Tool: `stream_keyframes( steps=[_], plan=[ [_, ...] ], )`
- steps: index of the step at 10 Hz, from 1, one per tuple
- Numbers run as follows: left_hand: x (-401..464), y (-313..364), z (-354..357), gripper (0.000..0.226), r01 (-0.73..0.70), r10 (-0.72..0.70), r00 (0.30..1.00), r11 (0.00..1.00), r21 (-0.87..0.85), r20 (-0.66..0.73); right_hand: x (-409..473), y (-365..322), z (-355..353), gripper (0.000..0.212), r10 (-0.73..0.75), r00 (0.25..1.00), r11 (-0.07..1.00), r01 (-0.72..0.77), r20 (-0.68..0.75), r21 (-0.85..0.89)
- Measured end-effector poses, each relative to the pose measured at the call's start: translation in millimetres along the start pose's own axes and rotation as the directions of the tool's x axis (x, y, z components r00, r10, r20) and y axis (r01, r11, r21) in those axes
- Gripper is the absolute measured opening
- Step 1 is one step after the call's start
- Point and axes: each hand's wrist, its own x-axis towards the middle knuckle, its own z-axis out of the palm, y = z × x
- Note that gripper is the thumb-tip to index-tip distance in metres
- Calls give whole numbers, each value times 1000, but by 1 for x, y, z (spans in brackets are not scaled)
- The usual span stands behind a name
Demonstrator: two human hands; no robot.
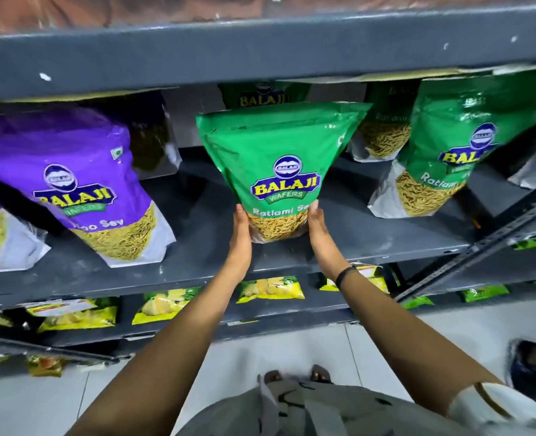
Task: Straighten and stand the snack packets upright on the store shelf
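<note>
A green Ratlami Sev packet (279, 158) stands upright near the front of the dark grey shelf (197, 221). My left hand (241, 229) grips its lower left edge and my right hand (318, 228) grips its lower right edge. Left of it a purple Aloo Sev packet (81, 180) leans to the left. Another green packet (449, 152) stands at the right, tilted. Further green packets (383, 127) sit behind, partly hidden by the shelf above.
The shelf above (260, 55) overhangs the packets closely. Yellow snack packets (270, 287) lie on the lower shelf. A slanted metal brace (480, 240) crosses at the right. Someone's dark shoe (528, 366) is on the tiled floor at the right.
</note>
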Motion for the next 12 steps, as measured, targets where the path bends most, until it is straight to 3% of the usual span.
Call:
stream_keyframes(
  steps=[1, 2, 3, 4, 5, 6, 7, 8, 9, 10, 11, 12],
  plan=[
    [-14, -2, 4, 31, -181, 163, 957, 982, -53, -241, -1, 2, -7, 47, -49, 971, 997, 62, -234, 49],
    [-54, -18, 10, 46, -277, 434, 800, 879, 388, -414, -7, 1, -39, 38, -40, 783, 981, 149, -621, 125],
    [-90, -35, 36, 44, -636, 683, 716, 552, 539, 145, -9, 1, -98, 39, -2, 574, 974, 188, -819, 129],
    [-80, -26, 88, 54, -723, 598, 690, 550, 417, 408, 2, 1, -158, 48, 64, 551, 969, 166, -832, 185],
    [-45, 5, 163, 58, -482, 378, 865, 807, 341, 330, 17, -12, -206, 66, 129, 701, 968, 64, -702, 242],
    [-1, 28, 219, 54, -86, 55, 983, 982, 168, 178, 29, -26, -237, 75, 133, 808, 982, -30, -573, 186],
    [20, 25, 246, 61, 36, -57, 970, 995, 91, 238, 33, -30, -251, 89, 171, 925, 985, -168, -340, 39],
    [18, 16, 267, 57, 58, -66, 982, 997, 53, 177, 34, -30, -257, 90, 172, 944, 985, -159, -282, 69],
    [7, 9, 275, 53, 62, -66, 992, 997, 39, 107, 34, -25, -257, 70, 197, 949, 964, -142, -247, 224],
    [-2, 11, 278, 53, 62, -64, 994, 998, 24, 88, 25, -24, -263, 62, 226, 961, 959, -190, -160, 212],
    [-3, 11, 276, 56, 51, -51, 998, 999, -1, 22, 18, -25, -261, 63, 173, 959, 966, -120, -223, 231],
    [-22, 9, 258, 41, -155, 171, 971, 982, 103, -169, 3, -25, -248, 54, 34, 843, 983, 71, -537, 172]
  ],
)
